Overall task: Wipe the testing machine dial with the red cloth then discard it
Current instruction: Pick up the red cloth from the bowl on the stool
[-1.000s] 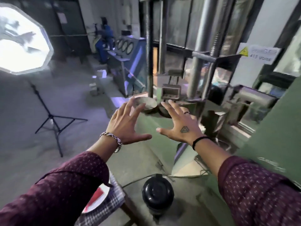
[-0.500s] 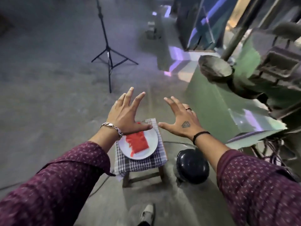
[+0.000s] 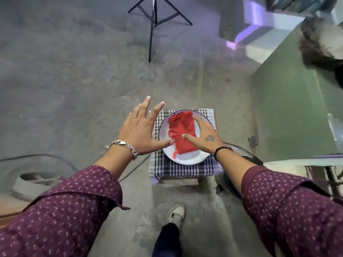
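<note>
1. Our view has dropped from the machine to the floor within the last second; the white plate [image 3: 185,160] now sits straight below us, where half a second ago it lay lower in our view and under our left wrist.
2. The red cloth [image 3: 182,132] lies folded on the plate, which rests on a checked cloth [image 3: 185,170] draped over a small stool.
3. Our right hand [image 3: 206,138] has come down over the plate's right side. Its thumb lies on the red cloth and its fingers spread along the cloth's right edge, not yet pinched shut.
4. Our left hand [image 3: 139,132] hovers just left of the plate, fingers splayed and holding nothing.
5. We judge the pickup is only starting: the cloth is unlifted, and the dial is out of view, so wiping and discarding remain.
</note>
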